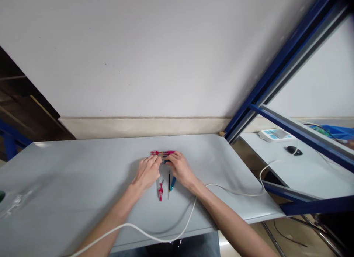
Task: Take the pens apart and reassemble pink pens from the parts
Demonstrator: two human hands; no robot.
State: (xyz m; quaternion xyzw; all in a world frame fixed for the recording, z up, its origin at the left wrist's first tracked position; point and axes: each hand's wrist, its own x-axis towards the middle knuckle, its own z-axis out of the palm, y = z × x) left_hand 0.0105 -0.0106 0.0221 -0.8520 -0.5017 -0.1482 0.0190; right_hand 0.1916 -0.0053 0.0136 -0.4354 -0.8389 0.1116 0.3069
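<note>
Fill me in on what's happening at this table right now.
A person sits at a grey table with both hands together near its middle. The left hand and right hand meet over a small bunch of pink pens, fingers touching it; how firmly they grip is hard to tell. Just behind the hands lie a red pen piece, a thin black refill and a blue pen piece. A white cable trails across the table edge.

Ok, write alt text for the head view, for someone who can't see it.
Two bare hands, left hand and right hand, meet over a bundle of red pens on a grey table. A red pen, a thin black refill and a blue pen lie between the wrists. A white cable loops across the table's near edge; a white wall rises behind.
</note>
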